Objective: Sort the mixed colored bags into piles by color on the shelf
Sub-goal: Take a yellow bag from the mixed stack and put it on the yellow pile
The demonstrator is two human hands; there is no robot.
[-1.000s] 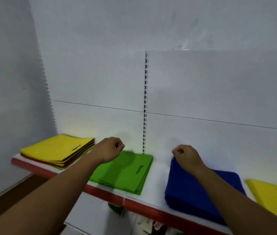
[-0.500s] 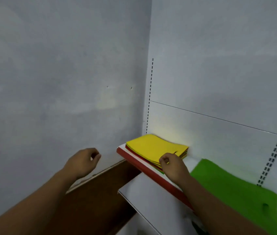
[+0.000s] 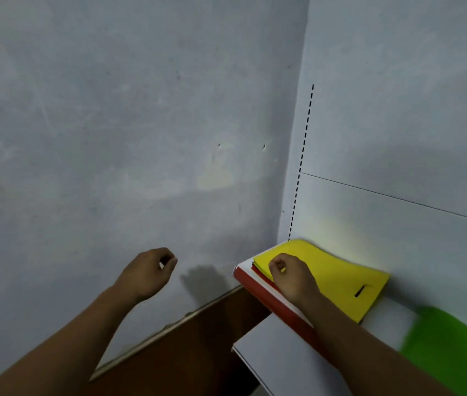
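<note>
Right hand [image 3: 292, 278] curled at the near left corner of the yellow bag [image 3: 338, 277], fingertips pinching its edge; that bag tops a mixed pile, red layers showing beneath, at the far left end of the shelf [image 3: 272, 302] against the corner wall. Left hand [image 3: 148, 271] loosely fisted in the air, empty, off the shelf's end in front of the grey wall [image 3: 112, 138]. Green pile [image 3: 455, 347], blurred, lies further right along the shelf, apart from the yellow.
</note>
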